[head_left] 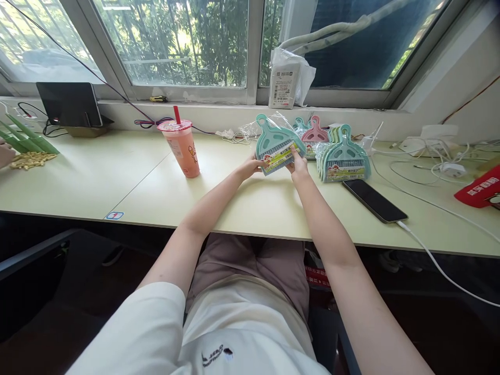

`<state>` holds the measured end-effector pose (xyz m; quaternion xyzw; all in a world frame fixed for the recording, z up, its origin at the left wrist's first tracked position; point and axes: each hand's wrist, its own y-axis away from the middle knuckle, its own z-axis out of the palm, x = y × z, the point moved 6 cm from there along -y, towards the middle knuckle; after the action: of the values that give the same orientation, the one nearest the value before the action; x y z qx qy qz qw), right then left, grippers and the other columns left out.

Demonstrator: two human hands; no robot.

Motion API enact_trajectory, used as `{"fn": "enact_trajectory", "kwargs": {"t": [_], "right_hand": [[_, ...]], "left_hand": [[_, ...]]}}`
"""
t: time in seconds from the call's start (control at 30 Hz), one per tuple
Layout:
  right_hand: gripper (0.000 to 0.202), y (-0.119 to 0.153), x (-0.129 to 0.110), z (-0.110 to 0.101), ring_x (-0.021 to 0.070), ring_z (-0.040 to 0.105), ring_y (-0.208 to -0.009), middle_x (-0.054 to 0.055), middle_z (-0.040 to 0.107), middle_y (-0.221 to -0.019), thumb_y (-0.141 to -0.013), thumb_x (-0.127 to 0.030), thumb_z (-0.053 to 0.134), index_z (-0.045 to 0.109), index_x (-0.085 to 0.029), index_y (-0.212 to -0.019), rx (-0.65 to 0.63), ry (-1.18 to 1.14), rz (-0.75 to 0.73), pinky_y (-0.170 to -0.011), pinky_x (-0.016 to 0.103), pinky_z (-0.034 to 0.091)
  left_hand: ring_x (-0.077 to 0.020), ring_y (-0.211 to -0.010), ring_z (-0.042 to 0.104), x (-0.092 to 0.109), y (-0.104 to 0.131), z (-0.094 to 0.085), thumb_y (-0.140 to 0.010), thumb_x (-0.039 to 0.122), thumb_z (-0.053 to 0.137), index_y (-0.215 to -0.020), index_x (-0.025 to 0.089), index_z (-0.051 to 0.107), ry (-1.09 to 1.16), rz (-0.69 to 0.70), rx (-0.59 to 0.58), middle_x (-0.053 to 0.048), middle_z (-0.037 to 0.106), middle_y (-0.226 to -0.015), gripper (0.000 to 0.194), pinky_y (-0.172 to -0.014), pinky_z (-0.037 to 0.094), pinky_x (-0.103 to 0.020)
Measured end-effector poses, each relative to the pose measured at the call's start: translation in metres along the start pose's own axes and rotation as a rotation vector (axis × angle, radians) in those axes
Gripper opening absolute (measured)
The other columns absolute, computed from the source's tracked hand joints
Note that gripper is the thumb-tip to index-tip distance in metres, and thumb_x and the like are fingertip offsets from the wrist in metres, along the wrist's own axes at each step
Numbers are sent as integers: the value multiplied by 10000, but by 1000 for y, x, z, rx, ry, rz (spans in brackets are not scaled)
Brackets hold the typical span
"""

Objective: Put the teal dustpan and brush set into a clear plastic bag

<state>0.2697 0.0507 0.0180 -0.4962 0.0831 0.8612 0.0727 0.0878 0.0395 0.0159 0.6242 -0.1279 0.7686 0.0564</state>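
Observation:
A mint-green mini dustpan and brush set in clear plastic wrap is held up over the desk, tilted, its handle up and to the left. My left hand is closed on its lower left edge. At the lower right side my right hand pinches it, the thumb on the yellow label. Just to the right stand several similar mint-green sets, wrapped and stacked together. Behind the held set are a pink one and another green one, partly hidden.
A pink drink cup with a red straw stands to the left. A phone on a white cable lies at the right, near more cables and a red packet. A tablet is far left, where another person's hand shows.

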Motion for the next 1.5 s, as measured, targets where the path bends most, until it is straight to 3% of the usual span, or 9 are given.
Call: {"fn": "enact_trajectory", "kwargs": {"t": [0.1, 0.17, 0.43, 0.63, 0.9, 1.03, 1.2, 1.27, 1.5], "right_hand": [[170, 8, 5, 17, 131, 731, -867, 6, 751, -913, -837, -104, 688, 626, -194, -969, -208, 9, 63, -848, 276, 629], [188, 13, 9, 23, 135, 737, -838, 2, 755, -851, -815, -31, 672, 626, -185, -911, -260, 39, 100, -863, 287, 630], [224, 10, 8, 17, 141, 744, -812, -14, 743, -769, -786, 21, 656, 606, -185, -860, -159, 6, 78, -860, 309, 637], [208, 6, 7, 13, 147, 735, -784, -4, 730, -753, -770, 25, 661, 614, -169, -827, -91, -32, 62, -864, 329, 639], [257, 1, 7, 6, 143, 726, -779, -26, 705, -741, -727, 32, 688, 582, -195, -782, -28, -60, -25, -812, 323, 651], [262, -4, 7, 6, 144, 726, -786, -28, 696, -732, -721, 20, 692, 564, -204, -768, -43, -77, -56, -815, 336, 653], [259, -1, 8, 13, 147, 732, -826, -29, 706, -769, -728, 11, 686, 578, -204, -825, -93, -73, -47, -838, 338, 649], [265, 3, 11, 18, 146, 733, -838, -30, 710, -779, -732, 13, 682, 580, -206, -840, -111, -52, -12, -835, 338, 649], [279, 8, 12, 18, 149, 734, -898, -20, 730, -856, -729, -11, 682, 605, -215, -903, -111, -58, -20, -870, 327, 639]], "left_hand": [[-240, -1002, 677, 4, -1, -14, -518, 91, 796, -1063, 203, 575, 27, 14, 36, -54, 725, -1056, 599, -896, 539, -410], [-238, -999, 678, 7, 0, -19, -519, 90, 802, -1049, 196, 591, 38, 19, 35, -63, 729, -1057, 580, -890, 545, -401], [-193, -987, 690, 11, 12, 1, -689, 189, 784, -1203, 201, 593, -6, -31, -87, -97, 684, -1231, 549, -939, 551, -399], [-249, -1091, 691, 7, 15, 20, -924, 488, 544, -1304, 215, 559, 71, -123, -178, -113, 651, -1324, 468, -924, 560, -414], [-251, -1110, 692, -1, 26, 35, -922, 444, 578, -1374, 273, 523, 26, -238, -300, -97, 649, -1352, 487, -956, 543, -401], [-251, -1118, 682, 2, 30, 24, -926, 499, 551, -1321, 256, 586, -20, -319, -370, -116, 676, -1306, 465, -986, 524, -418], [-234, -1126, 669, 15, 11, -18, -942, 585, 470, -1268, 218, 607, 114, -134, -108, -118, 696, -1254, 510, -1025, 486, -406], [-226, -1139, 664, 18, 5, -22, -937, 564, 506, -1268, 211, 607, 180, -50, -28, -104, 715, -1214, 494, -1042, 469, -384], [-213, -1058, 695, 1, 3, 20, -859, 244, 687, -1184, 138, 641, 294, -26, 94, -116, 726, -1174, 345, -1032, 490, -370]]}}
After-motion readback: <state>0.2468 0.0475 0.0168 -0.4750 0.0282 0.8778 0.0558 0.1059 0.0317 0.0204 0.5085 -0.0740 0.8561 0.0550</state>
